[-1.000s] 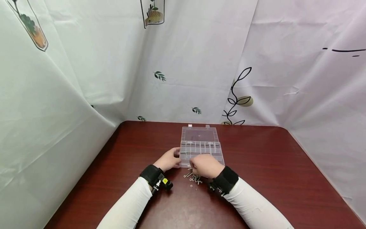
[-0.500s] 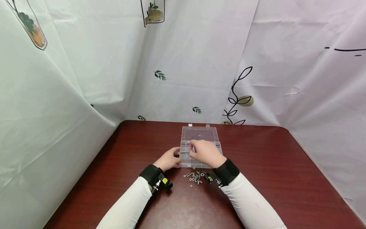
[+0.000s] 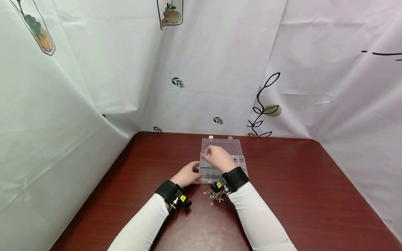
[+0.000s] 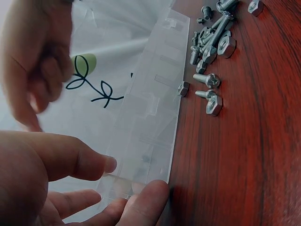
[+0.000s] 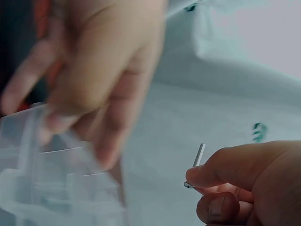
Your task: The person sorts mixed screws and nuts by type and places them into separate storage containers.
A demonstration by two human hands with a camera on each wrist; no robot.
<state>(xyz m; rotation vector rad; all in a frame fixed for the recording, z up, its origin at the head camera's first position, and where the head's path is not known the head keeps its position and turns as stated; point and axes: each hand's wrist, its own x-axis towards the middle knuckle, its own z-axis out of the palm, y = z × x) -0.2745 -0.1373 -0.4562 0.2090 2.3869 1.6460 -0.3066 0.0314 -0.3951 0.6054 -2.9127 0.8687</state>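
Note:
A clear plastic compartment box [image 3: 205,176] lies on the table with its lid laid back. My left hand [image 3: 187,175] grips the box's left side, thumb and fingertips spread around the edge in the left wrist view. Raised over the back left of the box, my right hand [image 3: 218,158] pinches a screw [image 5: 199,155] between thumb and fingers. The screw's small head shows below the thumb. A thin metal piece [image 3: 204,167] lies in a left compartment. The right hand and wrist hide much of the box's middle.
Loose metal screws [image 4: 221,30] and hex nuts [image 4: 214,105] lie in a pile before the box's front edge. The wrist strap [image 3: 235,179] overlaps the pile's back in the head view. White printed cloth [image 3: 194,69] hangs behind the dark red table [image 3: 282,181].
My right hand has moved from the screw pile up over the box and on toward its back left, carrying the screw. My left hand has kept its hold on the box.

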